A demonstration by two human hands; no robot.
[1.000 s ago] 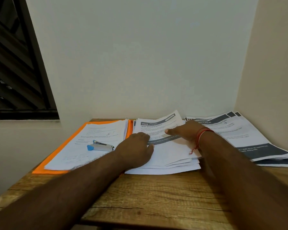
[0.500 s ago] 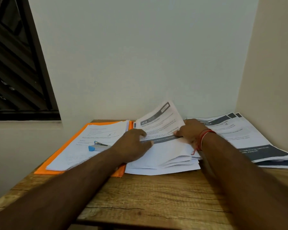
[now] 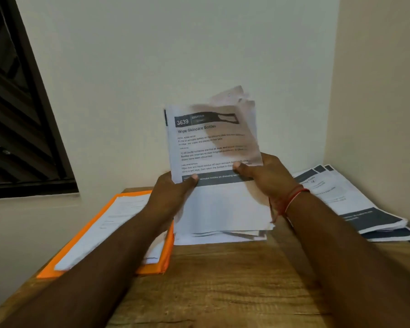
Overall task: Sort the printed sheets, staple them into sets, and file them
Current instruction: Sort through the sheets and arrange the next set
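- Pale walls (image 3: 175,43) meet in a corner behind a wooden surface (image 3: 223,285); a dark window (image 3: 22,114) sits at the far left.
- We hold a bundle (image 3: 206,143) of printed sheets upright over the middle of the surface, with the printed face toward us.
- We read "3639" and "Wipe Skincare Bottles" on the front sheet. The smaller print is too blurred to read.
- Our left hand (image 3: 173,192) grips the bundle at its lower left edge, with the thumb on the front.
- Our right hand (image 3: 265,176) grips the lower right part, with the thumb pressed on the front and the fingers behind.
- Both hands are clamped on the bundle and stand apart, one at each side.
- At the upper right, the sheet corners fan apart and appear blurred.
- Below the hands, a white stack (image 3: 223,216) rests on the surface. We cannot tell whether the bundle is clear of it.
- An orange folder (image 3: 152,268) lies just left of the stack and carries white pages (image 3: 119,223); our left forearm crosses above it.
- A fanned pile (image 3: 355,204) with dark bands lies at the right, near the side wall.
- A red thread (image 3: 294,197) circles the right wrist.
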